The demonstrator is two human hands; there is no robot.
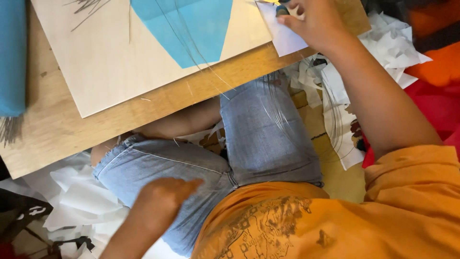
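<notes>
My right hand (314,19) reaches to the far right corner of a low wooden board (52,129). Its fingers are closed around a small dark blue-green object (281,9), pressing on a white sheet of paper (282,36). My left hand (163,199) rests on my thigh over denim shorts (258,139), fingers loosely curled and holding nothing. A pale sheet (110,62) lies on the board with a blue paper piece (191,24) on top. Thin wires or sticks (191,52) cross the blue paper.
Crumpled white paper scraps (81,201) lie on the floor at the left, and more white scraps (393,43) at the right. Red and orange paper (441,86) lies far right. A blue roll (12,57) lies at the board's left edge.
</notes>
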